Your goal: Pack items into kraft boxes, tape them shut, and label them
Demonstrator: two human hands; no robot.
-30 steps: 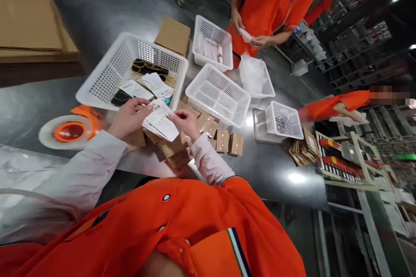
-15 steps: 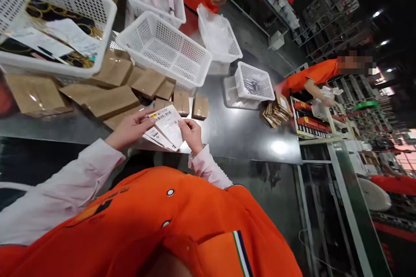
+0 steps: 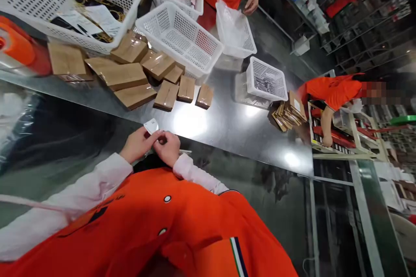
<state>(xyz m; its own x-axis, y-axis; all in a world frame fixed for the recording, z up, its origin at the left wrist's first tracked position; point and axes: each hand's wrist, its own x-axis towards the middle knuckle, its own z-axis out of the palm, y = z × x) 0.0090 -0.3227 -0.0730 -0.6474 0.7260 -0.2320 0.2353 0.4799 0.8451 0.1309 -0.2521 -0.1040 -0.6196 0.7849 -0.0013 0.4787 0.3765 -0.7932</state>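
Where left hand [image 3: 135, 143] meets right hand [image 3: 168, 149], paper [image 3: 151, 126] protrudes.

The slip [image 3: 151, 126] I can see is white with small dark print; the near shirt [image 3: 185, 201] is bright orange — its trim [image 3: 238, 256] striped green, white and navy — and the sleeves [image 3: 104, 179] pale pink. Brown cartons [image 3: 126, 75], a grey desk [image 3: 227, 127], white baskets [image 3: 195, 45] patterned with holes, and, left, an orange dispenser [image 3: 19, 47].
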